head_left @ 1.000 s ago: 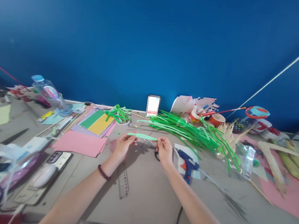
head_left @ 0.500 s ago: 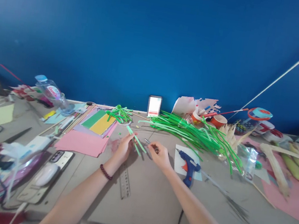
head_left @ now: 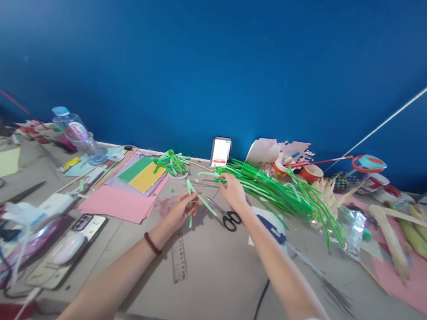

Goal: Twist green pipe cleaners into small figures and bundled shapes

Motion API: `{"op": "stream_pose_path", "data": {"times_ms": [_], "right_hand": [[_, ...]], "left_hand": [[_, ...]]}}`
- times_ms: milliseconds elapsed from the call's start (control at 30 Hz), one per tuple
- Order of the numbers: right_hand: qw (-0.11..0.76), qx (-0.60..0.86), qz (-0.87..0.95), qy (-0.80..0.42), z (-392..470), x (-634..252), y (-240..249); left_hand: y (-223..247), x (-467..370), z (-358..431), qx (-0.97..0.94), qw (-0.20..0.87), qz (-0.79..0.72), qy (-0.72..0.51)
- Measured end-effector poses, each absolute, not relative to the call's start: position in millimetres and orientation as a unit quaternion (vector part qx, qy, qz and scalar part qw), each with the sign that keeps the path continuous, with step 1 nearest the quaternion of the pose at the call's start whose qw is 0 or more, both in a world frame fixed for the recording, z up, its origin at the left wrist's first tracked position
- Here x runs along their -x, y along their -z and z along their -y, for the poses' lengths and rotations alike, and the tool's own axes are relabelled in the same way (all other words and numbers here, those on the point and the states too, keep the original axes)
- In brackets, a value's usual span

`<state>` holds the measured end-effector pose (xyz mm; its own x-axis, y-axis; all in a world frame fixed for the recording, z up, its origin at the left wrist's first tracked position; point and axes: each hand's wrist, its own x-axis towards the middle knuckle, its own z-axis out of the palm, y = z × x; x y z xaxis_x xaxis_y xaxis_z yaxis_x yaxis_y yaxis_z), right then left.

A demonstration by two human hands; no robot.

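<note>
My left hand (head_left: pixel 181 209) is closed around bent light green pipe cleaners (head_left: pixel 207 205), whose ends stick out above, below and to the right of the fingers. My right hand (head_left: pixel 232 189) has its fingertips pinched at the left end of a pile of green pipe cleaners (head_left: pixel 273 187). Between and below the hands, black-handled scissors (head_left: pixel 229 219) lie on the table with their blades toward the upper left. A clear ruler (head_left: pixel 179 261) lies below my left hand.
A blue glue gun (head_left: pixel 273 229) lies partly behind my right forearm, its cable running to the front edge. Pink paper (head_left: pixel 118 204), a bundle of curled green pieces (head_left: pixel 173 164) and a phone (head_left: pixel 69 251) are on the left. A lit screen (head_left: pixel 221 151) stands against the wall.
My right hand has let go of the scissors, which now lie on the table, and has moved up to the green pile. The pipe cleaners in my left hand have shifted and spread apart.
</note>
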<state>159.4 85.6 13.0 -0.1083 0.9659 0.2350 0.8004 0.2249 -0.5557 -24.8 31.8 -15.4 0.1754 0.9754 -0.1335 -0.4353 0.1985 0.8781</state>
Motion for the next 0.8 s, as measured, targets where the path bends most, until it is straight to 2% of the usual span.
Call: {"op": "stream_pose_path", "data": {"times_ms": [100, 300, 500, 800], "right_hand": [[0.163, 0.657, 0.732, -0.081, -111, -163, -14], [0.103, 0.678, 0.725, -0.066, -129, -171, -12], [0.1, 0.685, 0.719, -0.06, -131, -177, -14], [0.153, 0.641, 0.75, -0.063, -139, -189, -26]], "left_hand": [[15, 25, -32, -0.358, 0.689, -0.369, -0.511], [17, 25, -32, -0.359, 0.692, -0.366, -0.507], [15, 25, -32, -0.365, 0.69, -0.371, -0.503], [14, 25, -32, -0.355, 0.692, -0.382, -0.499]]}}
